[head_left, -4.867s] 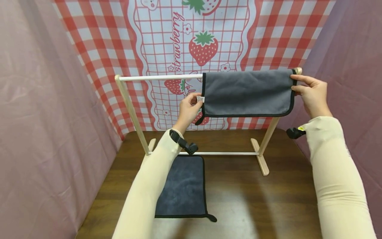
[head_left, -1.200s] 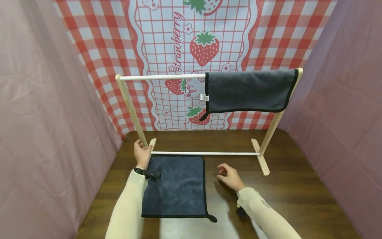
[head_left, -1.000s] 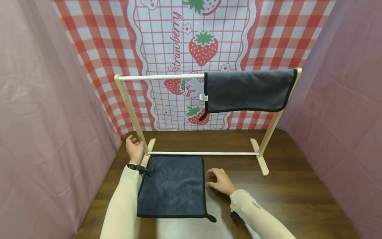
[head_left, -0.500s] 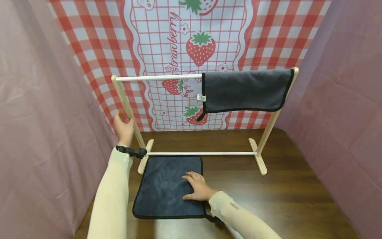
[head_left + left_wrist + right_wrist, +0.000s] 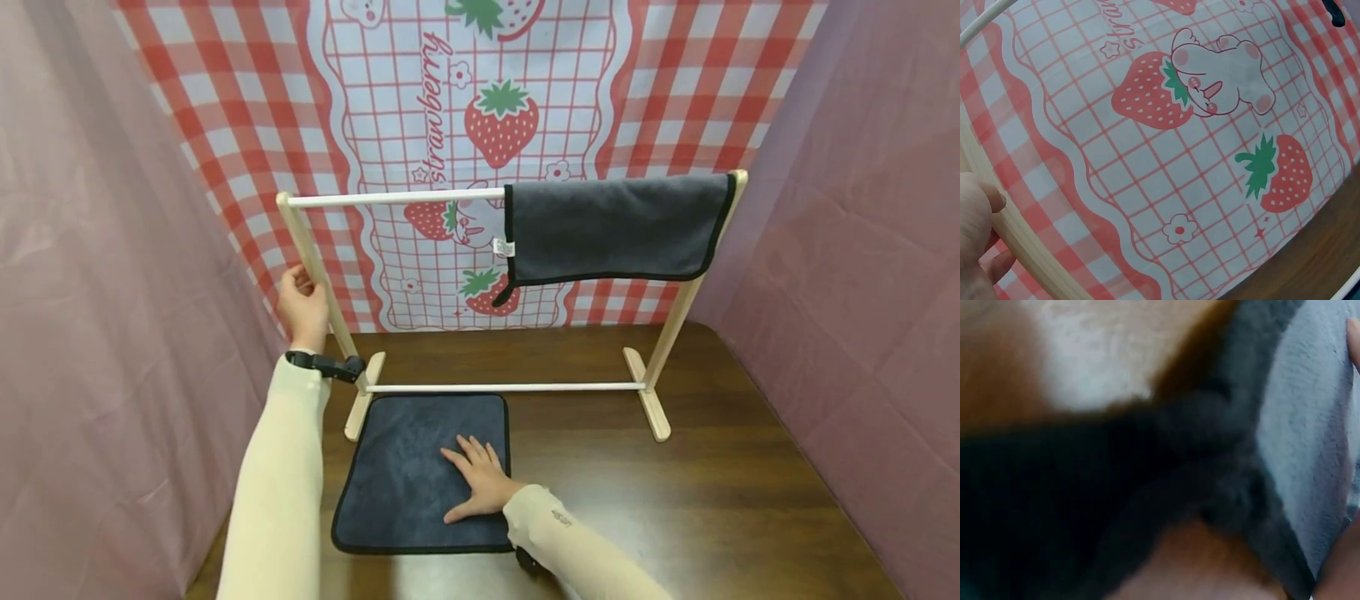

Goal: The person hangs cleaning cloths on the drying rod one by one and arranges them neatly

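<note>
Backdrop (image 5: 501, 129): strawberry-and-gingham print, behind a brown wooden counter (image 5: 600, 475).
Loose towel (image 5: 397, 475): grey, black-trimmed, flat on the counter just before the drying rack (image 5: 397, 197).
Hung towel (image 5: 615, 229): draped over the rack's right half.
Right hand (image 5: 480, 482): fingers spread on the loose towel.
Left hand (image 5: 303, 307): fingers curled, thumb against the left upright (image 5: 337, 321); firmness of hold cannot be told.
Handling: loose towel judged light, soft, limp; best taken by two neighbouring corners.

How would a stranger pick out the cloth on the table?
On the brown table stands a wooden rack. In front of its left half lies a dark gray, black-edged cloth. Unlike the hanging cloth, it lies flat under the right hand.
</note>
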`<action>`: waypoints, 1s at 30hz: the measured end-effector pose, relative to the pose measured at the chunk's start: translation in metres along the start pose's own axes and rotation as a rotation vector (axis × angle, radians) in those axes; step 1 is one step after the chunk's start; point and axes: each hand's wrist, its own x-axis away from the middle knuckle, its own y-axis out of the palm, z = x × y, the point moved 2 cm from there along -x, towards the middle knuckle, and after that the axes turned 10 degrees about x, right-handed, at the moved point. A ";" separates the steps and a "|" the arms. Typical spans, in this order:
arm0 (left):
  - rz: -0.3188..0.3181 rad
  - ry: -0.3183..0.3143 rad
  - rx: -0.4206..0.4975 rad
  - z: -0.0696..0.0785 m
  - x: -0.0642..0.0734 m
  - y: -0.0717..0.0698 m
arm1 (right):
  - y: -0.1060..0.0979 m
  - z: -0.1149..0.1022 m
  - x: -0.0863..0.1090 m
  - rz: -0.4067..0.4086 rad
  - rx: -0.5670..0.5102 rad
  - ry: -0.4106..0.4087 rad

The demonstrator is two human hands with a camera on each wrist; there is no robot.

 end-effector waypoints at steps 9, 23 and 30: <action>0.012 0.019 -0.086 0.005 -0.004 -0.002 | 0.001 -0.001 -0.004 0.014 0.121 0.001; 0.013 0.043 -0.103 0.006 -0.005 0.000 | 0.003 0.002 -0.009 0.065 0.137 0.139; 0.009 0.041 -0.114 0.003 -0.005 0.000 | 0.003 0.009 -0.010 0.210 0.169 0.188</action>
